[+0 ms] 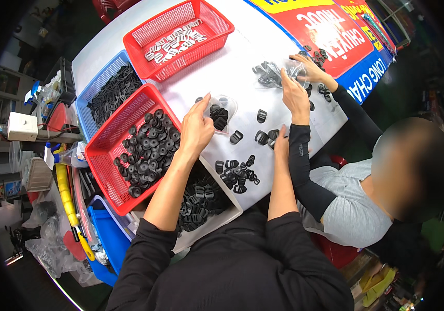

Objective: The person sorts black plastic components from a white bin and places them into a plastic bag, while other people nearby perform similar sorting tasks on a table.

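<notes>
My left hand (198,127) is closed on the near side of a clear plastic bag (232,103) with its index finger stretched along it. Black plastic buckles (219,117) fill the bag's bottom. To the right, my right hand (281,146) is seen edge-on, its fingers together at a black buckle (272,135) on the white table. More loose buckles lie close by, one buckle (261,116) farther off and one buckle (236,137) between my hands. Nearer me sits a heap of small black buckles (238,175).
Left stand a red basket (105,189) of round black pieces, a blue basket (84,111) of black strips and a red basket (196,62) of whitish buckles. A bin (222,220) of black buckles sits below. At right, a co-worker (346,197) holds a clear bag (268,75).
</notes>
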`<state>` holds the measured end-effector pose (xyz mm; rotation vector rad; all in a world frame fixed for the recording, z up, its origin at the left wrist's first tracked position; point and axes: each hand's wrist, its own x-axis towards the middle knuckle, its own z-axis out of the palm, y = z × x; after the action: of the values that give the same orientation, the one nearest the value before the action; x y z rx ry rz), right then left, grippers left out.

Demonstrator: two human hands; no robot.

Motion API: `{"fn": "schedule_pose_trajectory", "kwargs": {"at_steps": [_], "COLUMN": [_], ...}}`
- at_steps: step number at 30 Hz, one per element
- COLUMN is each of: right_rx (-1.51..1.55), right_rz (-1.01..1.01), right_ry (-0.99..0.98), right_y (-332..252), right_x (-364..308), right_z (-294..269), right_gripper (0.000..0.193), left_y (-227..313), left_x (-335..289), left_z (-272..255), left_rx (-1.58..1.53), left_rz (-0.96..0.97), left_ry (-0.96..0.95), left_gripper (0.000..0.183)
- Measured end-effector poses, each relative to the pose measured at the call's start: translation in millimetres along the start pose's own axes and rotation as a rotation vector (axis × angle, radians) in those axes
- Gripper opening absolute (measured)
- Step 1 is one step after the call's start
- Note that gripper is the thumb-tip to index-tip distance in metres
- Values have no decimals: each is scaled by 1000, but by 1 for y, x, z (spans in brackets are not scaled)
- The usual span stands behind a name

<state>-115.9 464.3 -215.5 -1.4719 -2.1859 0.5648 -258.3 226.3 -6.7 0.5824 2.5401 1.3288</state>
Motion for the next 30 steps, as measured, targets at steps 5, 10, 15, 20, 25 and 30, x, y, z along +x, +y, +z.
{"fn": "schedule_pose_trajectory", "kwargs": {"at_steps": [5,10,15,20,25,30], "right_rx": [-330,-192,-141,-66,-125,6], "right_rz": [119,-256,-535,-677,-644,-588], "right_ry": [62,12,-67,-25,-142,-281], "right_y": [10,-37,-69,-83,-101,-111], "right_x": [-15,-52,-69,-50,-14,7], "right_z": [-15,-23,-20,-12,-2,4], "right_gripper": [62,63,59,50,44,36], "left_y": [-5,1,-4,-2,0,1], "left_x": [-2,-3,-4,-4,-3,-3], "left_z": [-3,3,3,2,2,2], "left_rx": [38,-25,10,10,17,14], "left_rz": [-13,-8,6,-6,-38,-35], "left_ry": [-10,-17,-5,-8,-20,-11], "left_gripper": [58,58,58,57,57,57]}}
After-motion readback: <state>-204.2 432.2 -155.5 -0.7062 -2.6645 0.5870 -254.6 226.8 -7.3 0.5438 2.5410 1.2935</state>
